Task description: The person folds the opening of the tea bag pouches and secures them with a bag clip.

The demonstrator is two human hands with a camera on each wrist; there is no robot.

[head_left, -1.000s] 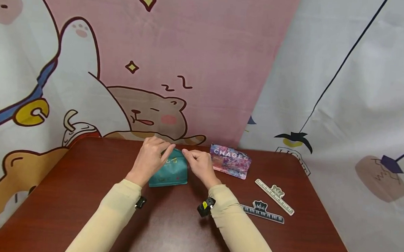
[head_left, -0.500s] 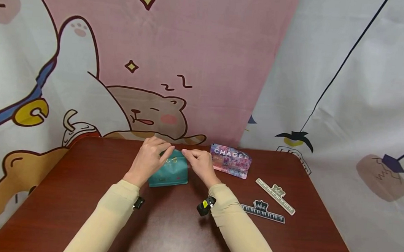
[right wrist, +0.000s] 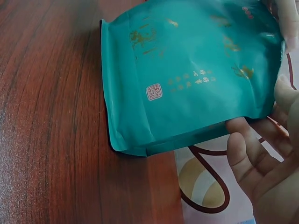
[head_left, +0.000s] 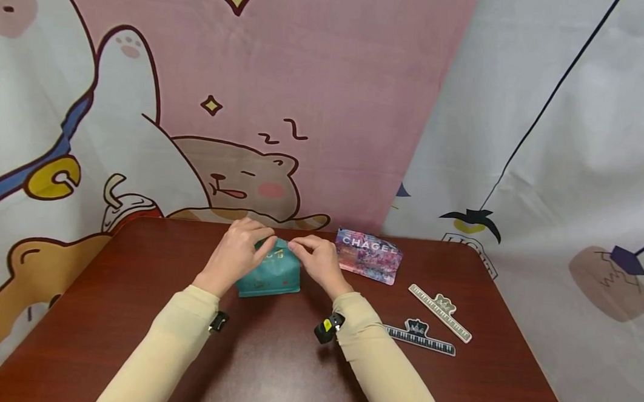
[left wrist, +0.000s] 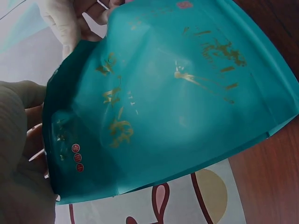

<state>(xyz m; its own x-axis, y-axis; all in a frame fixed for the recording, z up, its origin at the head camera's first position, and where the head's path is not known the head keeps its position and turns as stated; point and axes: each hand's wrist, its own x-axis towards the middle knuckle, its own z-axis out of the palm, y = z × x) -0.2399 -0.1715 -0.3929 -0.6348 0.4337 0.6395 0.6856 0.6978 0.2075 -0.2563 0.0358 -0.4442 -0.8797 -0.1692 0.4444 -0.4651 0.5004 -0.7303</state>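
**Two hands pinch the top of a teal pouch**

At the centre of the head view, a teal pouch [head_left: 271, 274] stands on the dark red tabletop [head_left: 269, 368], just below the middle of the frame. The left hand [head_left: 235, 256] pinches the pouch's upper left corner, fingers curled together on its top edge. The right hand [head_left: 319, 263] pinches the upper right corner in the same way, its grip closed on the edge. In the left wrist view the pouch [left wrist: 163, 98] fills the frame, gold lettering on its face. In the right wrist view its bottom edge [right wrist: 187, 74] rests on the wood.

To the right of the hands lies a pink patterned pouch [head_left: 370, 256], flat near the far edge. Lower right in the frame lie two rulers printed like piano keys [head_left: 440, 304] [head_left: 420, 338], well apart from the hands. A cartoon cloth [head_left: 240, 99] hangs behind.
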